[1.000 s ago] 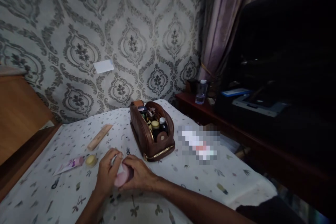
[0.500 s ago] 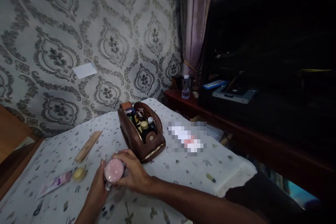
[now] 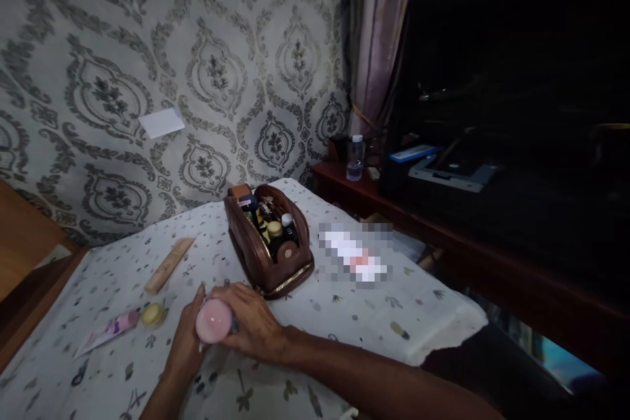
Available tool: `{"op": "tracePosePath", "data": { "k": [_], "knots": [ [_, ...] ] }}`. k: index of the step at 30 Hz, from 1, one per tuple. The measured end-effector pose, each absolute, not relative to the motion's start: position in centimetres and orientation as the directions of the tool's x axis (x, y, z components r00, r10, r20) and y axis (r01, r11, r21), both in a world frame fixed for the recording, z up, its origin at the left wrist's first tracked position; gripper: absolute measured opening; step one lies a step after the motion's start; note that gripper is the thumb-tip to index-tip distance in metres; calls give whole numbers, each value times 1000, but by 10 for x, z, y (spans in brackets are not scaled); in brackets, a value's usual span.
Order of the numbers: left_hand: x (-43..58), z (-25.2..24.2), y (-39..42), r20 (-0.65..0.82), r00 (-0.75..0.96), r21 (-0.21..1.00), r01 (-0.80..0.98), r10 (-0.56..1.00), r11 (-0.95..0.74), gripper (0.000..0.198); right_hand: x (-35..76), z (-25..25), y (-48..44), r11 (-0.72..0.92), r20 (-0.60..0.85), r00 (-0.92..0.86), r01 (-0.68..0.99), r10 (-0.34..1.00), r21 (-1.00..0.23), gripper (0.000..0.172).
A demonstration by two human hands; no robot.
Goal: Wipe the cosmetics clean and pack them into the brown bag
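Note:
Between my two hands is a round container with a glossy pink top (image 3: pixel 214 321), seen from above, so its body is mostly hidden. My left hand (image 3: pixel 188 335) presses against its left side with the thumb up. Around the right side curl the fingers of my right hand (image 3: pixel 254 320). Just beyond them stands a brown toiletry bag (image 3: pixel 250 242), unzipped and packed with several bottles and jars. To the left lie a beige tube (image 3: pixel 168 265), a small jar with a yellow-gold lid (image 3: pixel 153 315) and a white-and-pink tube (image 3: pixel 109 332).
A patterned white cloth (image 3: pixel 403 305) covers the table. A pixelated white-and-pink item (image 3: pixel 352 254) lies right of the bag. On a dark red shelf (image 3: pixel 329 177) stands a clear bottle (image 3: pixel 355 159), near a large black screen (image 3: pixel 516 79). Wallpapered wall (image 3: pixel 216 72) rises behind.
The view has shifted slightly, moving the surroundings a little to the right and up. Both hands still hold the pink-topped container, and the right-hand fingers sit slightly differently around it.

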State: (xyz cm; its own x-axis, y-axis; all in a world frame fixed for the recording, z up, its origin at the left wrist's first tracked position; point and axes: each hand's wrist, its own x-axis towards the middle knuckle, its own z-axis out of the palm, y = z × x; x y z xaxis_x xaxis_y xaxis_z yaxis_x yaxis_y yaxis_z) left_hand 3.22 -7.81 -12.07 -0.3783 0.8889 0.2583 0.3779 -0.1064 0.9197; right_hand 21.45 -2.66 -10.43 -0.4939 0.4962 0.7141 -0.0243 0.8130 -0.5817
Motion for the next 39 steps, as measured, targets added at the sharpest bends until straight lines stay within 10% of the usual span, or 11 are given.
{"op": "tracePosePath", "data": {
  "k": [10,28,39],
  "knots": [
    [79,-92,-78,-317,-455,948,-135,832,288,75,217,-98,-26,736,672,-402,9,622,-676,51],
    [67,-106,-79,-275,-399,961,-95,875,259,61,217,-103,-25,652,585,-471,-27,660,-757,80],
    [78,-89,-82,-257,-445,964,-55,858,260,68,214,-99,-21,665,645,-356,-80,676,-742,57]
  ]
}}
